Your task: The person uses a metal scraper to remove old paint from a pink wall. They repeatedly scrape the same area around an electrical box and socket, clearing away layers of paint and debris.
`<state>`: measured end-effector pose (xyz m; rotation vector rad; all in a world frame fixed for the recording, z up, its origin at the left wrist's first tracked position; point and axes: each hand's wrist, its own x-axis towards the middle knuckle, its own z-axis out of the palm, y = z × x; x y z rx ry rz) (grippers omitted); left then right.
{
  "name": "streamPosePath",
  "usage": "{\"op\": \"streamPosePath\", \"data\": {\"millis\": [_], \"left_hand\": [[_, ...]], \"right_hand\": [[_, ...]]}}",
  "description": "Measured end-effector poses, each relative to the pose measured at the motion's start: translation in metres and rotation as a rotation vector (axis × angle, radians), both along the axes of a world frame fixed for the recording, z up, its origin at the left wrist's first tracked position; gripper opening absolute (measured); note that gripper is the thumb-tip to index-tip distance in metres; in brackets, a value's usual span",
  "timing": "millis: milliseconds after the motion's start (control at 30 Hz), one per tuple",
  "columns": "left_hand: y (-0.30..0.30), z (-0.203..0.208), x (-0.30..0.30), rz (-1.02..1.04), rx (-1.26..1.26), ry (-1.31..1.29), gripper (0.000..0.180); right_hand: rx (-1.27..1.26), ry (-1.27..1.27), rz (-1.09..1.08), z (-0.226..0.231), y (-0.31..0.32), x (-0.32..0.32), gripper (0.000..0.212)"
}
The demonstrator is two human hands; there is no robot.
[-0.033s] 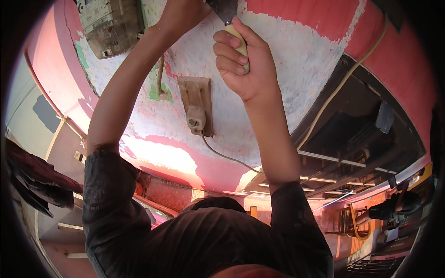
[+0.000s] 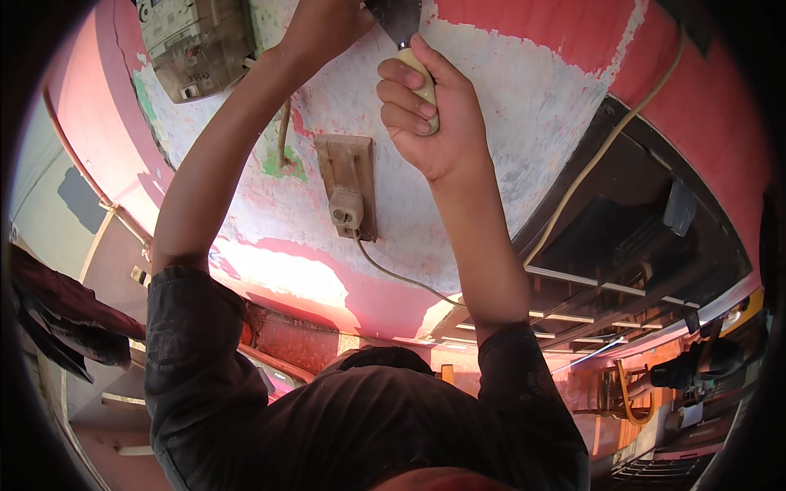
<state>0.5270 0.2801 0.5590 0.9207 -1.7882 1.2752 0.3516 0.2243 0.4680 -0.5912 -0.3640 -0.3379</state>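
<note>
A putty knife (image 2: pixel 420 94) with a pale yellow-green handle and a dark metal blade is gripped in my right hand (image 2: pixel 438 123), fingers wrapped round the handle and thumb along its top. The blade points up toward the wall and runs out of view at the upper edge. My left hand (image 2: pixel 327 29) is raised beside the blade, close to its left edge; most of its fingers are cut off or hidden. Behind both hands, the wall (image 2: pixel 246 204) shows a scraped whitish surface, with ragged pink paint above right and green patches at left.
An electric meter (image 2: pixel 196 49) hangs at the upper left. Below my hands, a socket with a plug (image 2: pixel 345 211) sits on a wooden board, its cable trailing right. A dark panelled door or window (image 2: pixel 630 221) stands at the right, with a pale cable (image 2: pixel 585 168) across it.
My right hand and the putty knife have shifted very slightly downward. My left hand has barely moved.
</note>
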Motion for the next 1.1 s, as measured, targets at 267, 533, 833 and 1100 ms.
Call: {"op": "streamPosePath", "data": {"millis": [267, 533, 833, 1100], "left_hand": [[-0.010, 0.027, 0.003, -0.031, -0.038, -0.023, 0.021], [-0.008, 0.025, 0.001, -0.032, -0.044, -0.015, 0.021], [-0.012, 0.025, 0.001, -0.111, -0.044, 0.014, 0.024], [-0.005, 0.015, -0.003, -0.037, -0.030, 0.014, 0.020]], "right_hand": [[0.002, -0.065, 0.066, 0.030, -0.012, 0.006, 0.026], [0.009, -0.065, 0.092, 0.031, -0.011, 0.002, 0.033], [-0.007, -0.034, 0.149, 0.040, -0.014, -0.011, 0.030], [-0.023, -0.035, 0.093, 0.031, -0.010, -0.008, 0.027]]}}
